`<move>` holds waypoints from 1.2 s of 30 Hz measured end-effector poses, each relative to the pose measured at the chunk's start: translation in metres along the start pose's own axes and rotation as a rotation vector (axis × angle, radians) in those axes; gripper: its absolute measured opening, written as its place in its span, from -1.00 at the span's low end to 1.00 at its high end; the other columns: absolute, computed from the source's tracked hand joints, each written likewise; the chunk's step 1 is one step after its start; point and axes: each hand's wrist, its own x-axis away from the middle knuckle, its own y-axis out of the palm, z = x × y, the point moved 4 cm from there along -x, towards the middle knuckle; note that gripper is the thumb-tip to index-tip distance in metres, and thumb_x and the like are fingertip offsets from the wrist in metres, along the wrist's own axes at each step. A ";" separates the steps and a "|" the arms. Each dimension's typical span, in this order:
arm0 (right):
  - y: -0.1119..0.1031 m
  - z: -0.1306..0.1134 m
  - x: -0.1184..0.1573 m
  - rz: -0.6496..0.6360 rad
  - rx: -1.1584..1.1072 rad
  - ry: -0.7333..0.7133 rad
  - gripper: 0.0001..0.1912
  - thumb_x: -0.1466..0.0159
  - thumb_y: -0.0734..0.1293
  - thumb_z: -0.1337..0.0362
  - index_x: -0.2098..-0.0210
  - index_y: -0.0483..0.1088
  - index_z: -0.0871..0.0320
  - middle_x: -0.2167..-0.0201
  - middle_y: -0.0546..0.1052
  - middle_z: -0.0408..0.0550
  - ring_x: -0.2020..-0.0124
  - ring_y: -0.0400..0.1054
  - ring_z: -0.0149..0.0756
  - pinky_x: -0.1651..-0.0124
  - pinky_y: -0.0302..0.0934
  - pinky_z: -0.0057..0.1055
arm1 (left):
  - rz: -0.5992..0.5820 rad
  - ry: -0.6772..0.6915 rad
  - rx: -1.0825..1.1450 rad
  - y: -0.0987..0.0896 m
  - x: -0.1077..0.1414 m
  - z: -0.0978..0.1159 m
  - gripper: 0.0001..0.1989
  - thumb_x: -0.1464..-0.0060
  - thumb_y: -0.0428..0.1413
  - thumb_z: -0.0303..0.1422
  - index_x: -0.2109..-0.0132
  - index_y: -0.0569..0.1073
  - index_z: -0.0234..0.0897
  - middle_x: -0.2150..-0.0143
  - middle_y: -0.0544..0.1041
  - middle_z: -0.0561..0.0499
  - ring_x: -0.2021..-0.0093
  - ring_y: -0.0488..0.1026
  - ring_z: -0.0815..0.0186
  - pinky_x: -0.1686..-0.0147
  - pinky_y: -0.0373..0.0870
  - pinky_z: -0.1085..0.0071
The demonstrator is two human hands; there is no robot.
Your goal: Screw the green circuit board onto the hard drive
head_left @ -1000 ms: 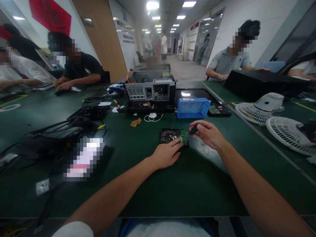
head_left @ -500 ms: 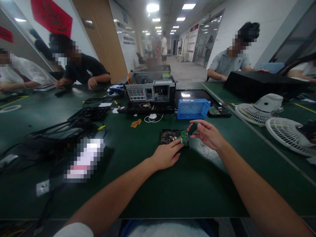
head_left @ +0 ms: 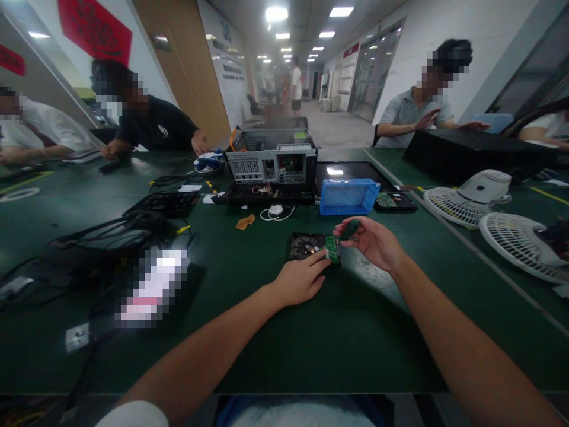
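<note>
A hard drive (head_left: pixel 302 244) lies on the green table in front of me, its green circuit board (head_left: pixel 331 244) at the right end facing up. My left hand (head_left: pixel 302 279) rests at its near edge. The fingers are stretched out over the drive and press on it, with the thumb apart on the near side. Over the drive's right end, my right hand (head_left: pixel 367 240) is closed round the dark green handle of what looks like a screwdriver (head_left: pixel 349 230). Its shaft and tip are too small and dark to make out.
Beyond the drive stand a blue plastic bin (head_left: pixel 347 198) and an opened computer case (head_left: pixel 271 166). A second drive (head_left: pixel 395 201) lies right of the bin. White fan parts (head_left: pixel 471 196) are at the right, black cables (head_left: pixel 102 243) and a blurred bright phone-like object (head_left: pixel 153 290) at the left. Co-workers sit across.
My right hand has turned slightly, and the green handle now stands out more from the fingers. My left hand and the hard drive stay put. A co-worker at right has raised a hand.
</note>
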 end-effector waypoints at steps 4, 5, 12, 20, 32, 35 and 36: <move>0.000 0.000 0.001 0.001 0.011 -0.014 -0.75 -0.37 0.36 0.12 0.04 0.54 0.08 0.07 0.60 0.04 -0.02 0.50 -0.14 0.06 0.49 -0.25 | 0.003 0.004 -0.002 -0.001 0.000 0.001 -0.51 -0.36 -0.03 -0.24 -0.38 0.26 -0.15 -0.49 0.16 -0.05 -0.14 0.51 0.14 0.06 0.59 0.24; 0.000 0.000 0.001 0.003 0.018 -0.021 -0.76 -0.36 0.37 0.14 0.03 0.54 0.06 0.08 0.60 0.02 -0.01 0.50 -0.15 0.09 0.49 -0.26 | 0.006 0.005 -0.003 -0.001 0.000 0.001 -0.51 -0.36 -0.04 -0.24 -0.38 0.26 -0.15 -0.49 0.16 -0.05 -0.15 0.51 0.14 0.06 0.59 0.24; -0.003 0.001 0.001 0.071 0.053 -0.054 -0.72 -0.30 0.44 0.23 -0.01 0.56 0.05 0.15 0.59 -0.04 0.16 0.47 -0.31 0.26 0.40 -0.44 | 0.000 0.001 -0.003 0.001 0.000 0.000 -0.50 -0.36 -0.03 -0.25 -0.39 0.25 -0.14 -0.49 0.17 -0.04 -0.19 0.48 0.14 0.02 0.58 0.23; 0.004 -0.003 0.001 0.026 0.011 -0.027 -0.74 -0.32 0.37 0.10 0.08 0.54 0.07 0.02 0.60 0.04 -0.04 0.49 -0.11 0.13 0.45 -0.30 | 0.018 0.010 -0.014 0.002 0.001 0.000 -0.52 -0.37 -0.05 -0.24 -0.38 0.27 -0.15 -0.49 0.17 0.00 -0.15 0.50 0.16 0.07 0.59 0.25; 0.003 0.000 0.000 0.020 -0.046 -0.008 -0.72 -0.33 0.33 0.18 0.00 0.50 0.06 0.15 0.59 0.00 0.06 0.49 -0.19 0.19 0.47 -0.34 | -0.002 -0.002 -0.008 0.000 -0.001 0.000 -0.51 -0.37 -0.04 -0.25 -0.39 0.25 -0.14 -0.49 0.16 -0.01 -0.20 0.47 0.16 0.04 0.58 0.26; 0.004 -0.001 -0.001 0.030 -0.047 -0.005 -0.67 -0.33 0.31 0.15 -0.03 0.53 0.07 0.16 0.58 0.01 0.08 0.47 -0.18 0.21 0.48 -0.33 | -0.001 -0.003 -0.012 0.000 -0.001 0.000 -0.50 -0.37 -0.04 -0.24 -0.39 0.25 -0.13 -0.49 0.16 -0.01 -0.21 0.47 0.15 0.02 0.58 0.26; 0.004 -0.001 -0.001 0.032 -0.050 0.000 -0.67 -0.33 0.30 0.12 0.00 0.54 0.08 0.17 0.58 0.02 0.09 0.47 -0.17 0.22 0.48 -0.33 | 0.001 -0.004 -0.014 0.000 -0.001 0.000 -0.50 -0.37 -0.03 -0.24 -0.39 0.25 -0.12 -0.49 0.16 -0.01 -0.21 0.47 0.15 0.02 0.58 0.25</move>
